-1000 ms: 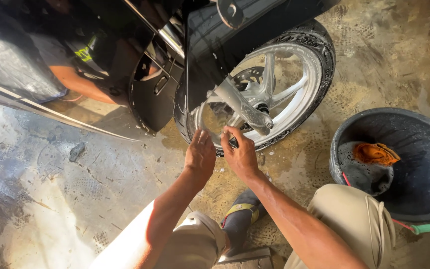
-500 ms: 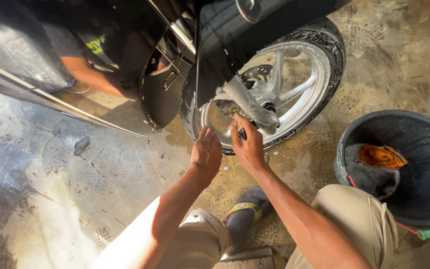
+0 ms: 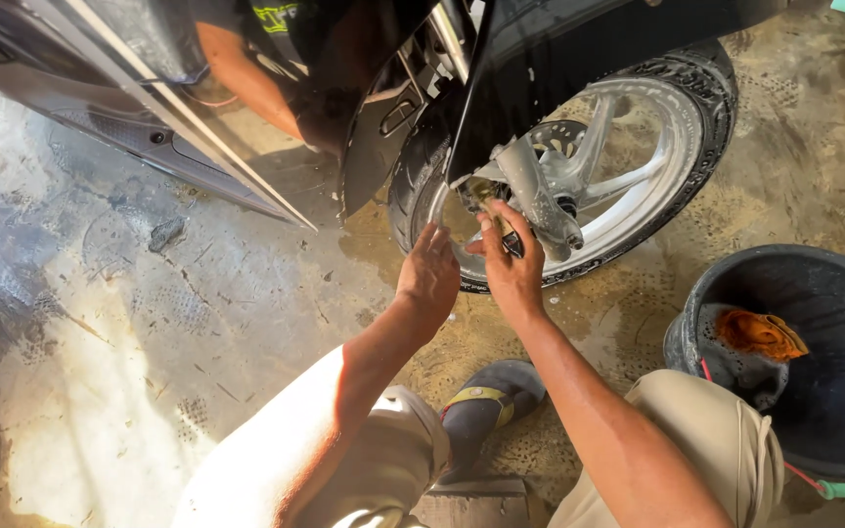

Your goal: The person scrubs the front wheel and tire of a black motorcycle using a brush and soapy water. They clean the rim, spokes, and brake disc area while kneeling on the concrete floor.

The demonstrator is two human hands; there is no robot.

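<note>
- Both hands are up at the motorcycle's front wheel (image 3: pixel 628 176), which fills the upper middle and upper right of the frame.
- The left hand (image 3: pixel 429 274) sits just left of the rim, its fingers (image 3: pixel 434 238) stretched fairly straight and close together, tips at the tyre's lower left edge; it holds nothing I can make out.
- The right hand (image 3: pixel 512 264) is just beside it, fingers curled toward the fork leg (image 3: pixel 540 196). A small dark thing shows at them, but I cannot tell whether it is gripped.
- The brake disc (image 3: pixel 555 137) lies above the right fingertips, behind the fork.
- A black bucket (image 3: pixel 726 284) with an orange rag (image 3: pixel 760 334) stands at lower right, well apart.
- A sandalled foot (image 3: pixel 481 411) rests on the wet concrete floor (image 3: pixel 149 323) below the hands.
</note>
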